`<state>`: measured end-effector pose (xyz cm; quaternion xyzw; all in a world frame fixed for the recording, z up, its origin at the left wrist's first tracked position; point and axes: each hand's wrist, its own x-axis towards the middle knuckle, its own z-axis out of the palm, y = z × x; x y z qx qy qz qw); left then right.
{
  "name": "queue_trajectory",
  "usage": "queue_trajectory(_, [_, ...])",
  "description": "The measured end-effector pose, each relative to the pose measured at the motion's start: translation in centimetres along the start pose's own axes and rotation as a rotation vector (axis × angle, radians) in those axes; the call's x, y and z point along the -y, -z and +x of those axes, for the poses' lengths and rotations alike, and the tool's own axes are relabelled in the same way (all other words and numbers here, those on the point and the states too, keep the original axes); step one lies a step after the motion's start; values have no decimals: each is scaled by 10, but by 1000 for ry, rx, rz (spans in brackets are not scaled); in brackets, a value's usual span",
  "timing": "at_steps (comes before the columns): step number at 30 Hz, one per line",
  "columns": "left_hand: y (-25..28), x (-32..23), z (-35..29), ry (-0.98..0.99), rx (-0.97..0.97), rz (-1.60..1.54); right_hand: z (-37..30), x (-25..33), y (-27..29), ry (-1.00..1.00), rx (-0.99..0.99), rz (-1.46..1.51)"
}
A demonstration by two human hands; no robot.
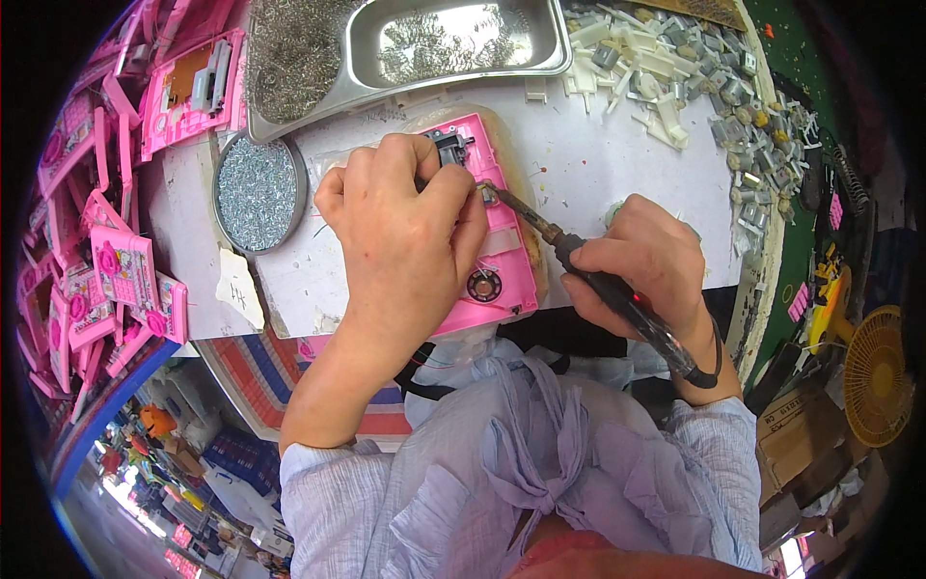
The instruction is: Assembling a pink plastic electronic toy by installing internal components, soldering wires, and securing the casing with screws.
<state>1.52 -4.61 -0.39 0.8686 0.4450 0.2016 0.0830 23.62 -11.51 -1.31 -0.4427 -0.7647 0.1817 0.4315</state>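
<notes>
A soldering iron [617, 297] with a black handle is gripped in my right hand [651, 261]. Its tip meets a small metal part [489, 196] inside a pink plastic toy shell [521, 265]. Over the shell's left side, my left hand [400, 207] has its fingers bent and pinched together near the iron's tip; what they hold is hidden. A dark grey mechanism [449, 147] sits at the shell's upper end, partly behind the fingers. Toward the near end of the shell lies a round black speaker [484, 285].
A round dish of small screws [258, 193] stands left of my hand. Metal trays [458, 82] of springs lie beyond. Small motors [752, 145] and white plastic parts [666, 121] are heaped at the far right. Pink shells [125, 256] pile up on the left. A yellow fan [878, 376] stands at right.
</notes>
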Motion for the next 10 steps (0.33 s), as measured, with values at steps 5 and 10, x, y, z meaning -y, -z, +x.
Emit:
queue_trajectory(5, [0,0,1,-8,-3,11,-2,-1,4,-15,-74,56])
queue_trajectory(10, [0,-1,1,-9,4,22,-5,-4,4,-37,-85,81])
